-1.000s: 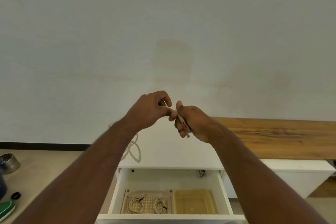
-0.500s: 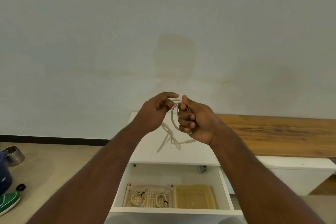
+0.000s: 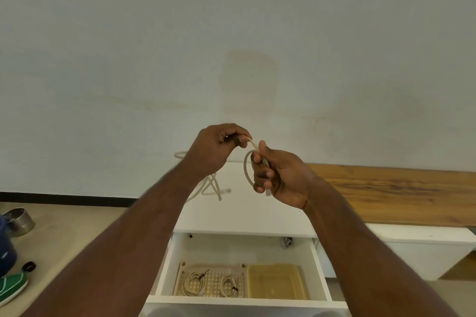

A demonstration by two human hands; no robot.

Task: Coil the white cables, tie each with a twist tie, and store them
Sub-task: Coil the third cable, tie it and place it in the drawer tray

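white cable (image 3: 247, 165) now shows one loop pinched in the right hand (image 3: 279, 177) above the open drawer (image 3: 242, 269), the left hand (image 3: 217, 148) pinching and feeding slack, so coiling has only begun.

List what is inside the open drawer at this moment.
The open drawer holds a perforated tray with two coiled white cables, each tied with a dark twist tie, beside a yellow container that looks empty. The drawer's front edge hides the nearest strip.
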